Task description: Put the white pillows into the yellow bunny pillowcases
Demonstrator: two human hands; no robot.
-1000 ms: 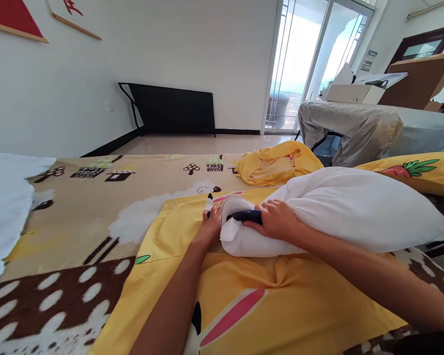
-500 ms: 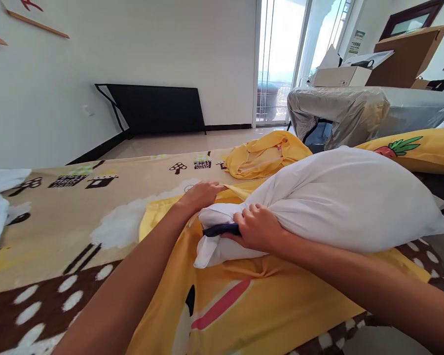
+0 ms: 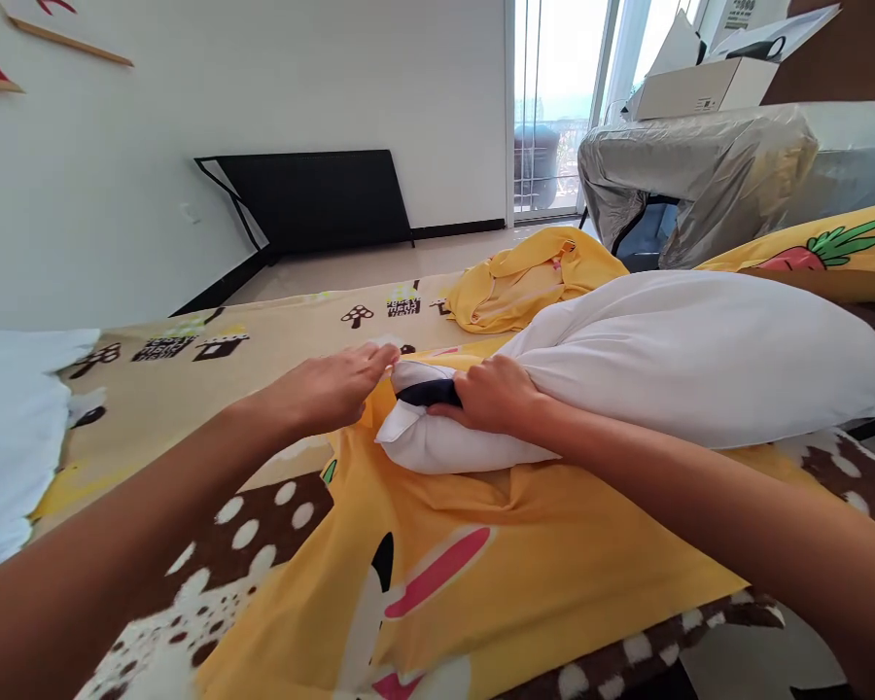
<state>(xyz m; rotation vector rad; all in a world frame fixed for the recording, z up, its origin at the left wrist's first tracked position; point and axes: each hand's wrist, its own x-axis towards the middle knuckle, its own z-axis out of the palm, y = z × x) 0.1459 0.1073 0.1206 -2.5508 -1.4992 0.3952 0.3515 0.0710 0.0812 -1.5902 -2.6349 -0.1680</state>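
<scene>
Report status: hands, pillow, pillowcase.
Right hand grips white pillow end, fingers closed on it. Left hand pinches yellow pillowcase edge. Pillow lies on top of pillowcase, not inside. Crumpled yellow cloth behind, apart.

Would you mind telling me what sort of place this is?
Probably a bedroom in a home: a bed sheet with a cartoon print, a white pillow held by the right hand, and a glass balcony door behind.
</scene>
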